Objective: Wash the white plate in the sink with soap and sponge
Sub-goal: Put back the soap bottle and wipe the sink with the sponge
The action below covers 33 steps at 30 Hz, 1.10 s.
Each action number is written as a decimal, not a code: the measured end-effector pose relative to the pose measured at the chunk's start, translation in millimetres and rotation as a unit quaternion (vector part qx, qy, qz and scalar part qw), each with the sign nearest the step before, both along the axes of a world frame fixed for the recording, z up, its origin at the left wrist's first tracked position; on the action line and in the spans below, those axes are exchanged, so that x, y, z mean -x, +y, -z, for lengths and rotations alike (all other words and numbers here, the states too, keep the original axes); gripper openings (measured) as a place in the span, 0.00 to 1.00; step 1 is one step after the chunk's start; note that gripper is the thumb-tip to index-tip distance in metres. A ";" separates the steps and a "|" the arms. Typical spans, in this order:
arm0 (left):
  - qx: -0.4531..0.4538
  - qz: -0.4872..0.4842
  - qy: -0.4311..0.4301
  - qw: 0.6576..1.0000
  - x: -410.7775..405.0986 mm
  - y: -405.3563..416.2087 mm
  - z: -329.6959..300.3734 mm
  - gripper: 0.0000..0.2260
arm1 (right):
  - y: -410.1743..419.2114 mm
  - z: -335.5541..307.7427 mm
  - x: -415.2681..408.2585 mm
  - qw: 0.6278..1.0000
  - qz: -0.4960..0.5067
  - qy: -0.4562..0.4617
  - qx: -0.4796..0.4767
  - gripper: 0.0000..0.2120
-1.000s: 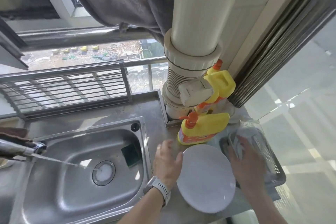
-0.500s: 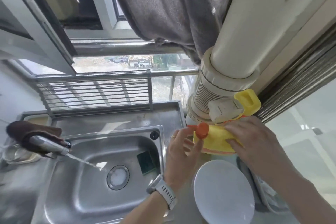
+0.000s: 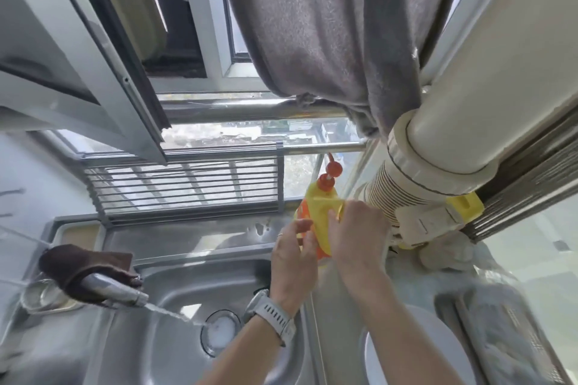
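My right hand [image 3: 356,234] grips a yellow soap bottle [image 3: 319,212] with an orange cap, lifted and tilted above the counter right of the sink. My left hand [image 3: 292,256], with a grey watch on its wrist, rests its fingers on the bottle's lower left side. The white plate [image 3: 416,350] lies flat on the counter at the bottom right, partly behind my right forearm. The steel sink [image 3: 175,284] is at the lower left. Water runs from the faucet [image 3: 115,291] toward the drain [image 3: 219,333]. The sponge is hidden.
A brown cloth [image 3: 78,262] drapes over the faucet. A second yellow bottle [image 3: 466,206] stands behind a wide cream pipe [image 3: 438,150]. A grey towel [image 3: 328,25] hangs overhead. A drying tray [image 3: 506,334] sits right of the plate. A wire rack [image 3: 184,187] lines the window.
Both hands left the plate and took hold of the soap bottle. The bottle has risen off the counter and its cap now points up. My view tilted upward.
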<state>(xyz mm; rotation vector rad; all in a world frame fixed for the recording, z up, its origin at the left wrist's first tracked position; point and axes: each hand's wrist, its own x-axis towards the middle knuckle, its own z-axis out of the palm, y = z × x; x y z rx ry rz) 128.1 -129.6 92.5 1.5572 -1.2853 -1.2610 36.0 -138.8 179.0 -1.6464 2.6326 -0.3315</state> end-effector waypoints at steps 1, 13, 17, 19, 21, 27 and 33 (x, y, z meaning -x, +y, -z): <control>-0.002 0.009 -0.004 1.000 1.5 -7.0 0.9 0.10 | -9.8 5.9 -0.4 1.000 0.005 -0.015 0.002 0.12; -0.066 0.139 -0.023 0.988 8.5 -39.8 23.1 0.16 | -38.5 67.2 11.9 0.995 0.007 -0.030 0.097 0.10; -0.077 0.134 -0.006 0.988 -10.1 -23.8 25.7 0.17 | -27.8 60.6 4.4 0.991 -0.009 0.051 0.124 0.21; -0.079 0.131 -0.024 0.988 -29.7 -7.3 30.4 0.16 | -10.2 53.4 -8.3 0.988 -0.002 0.022 0.152 0.18; -0.104 0.124 -0.047 0.986 -56.2 15.6 41.0 0.15 | 17.6 58.3 -29.4 0.987 -0.042 -0.030 0.151 0.12; -0.234 0.064 -0.127 0.962 -136.6 82.7 95.1 0.09 | 66.2 176.0 -82.3 0.962 -0.082 -0.156 -0.209 0.15; -0.291 0.009 -0.128 0.948 -174.4 102.0 146.0 0.11 | 40.0 312.9 -120.7 0.937 -0.066 -0.092 -0.332 0.30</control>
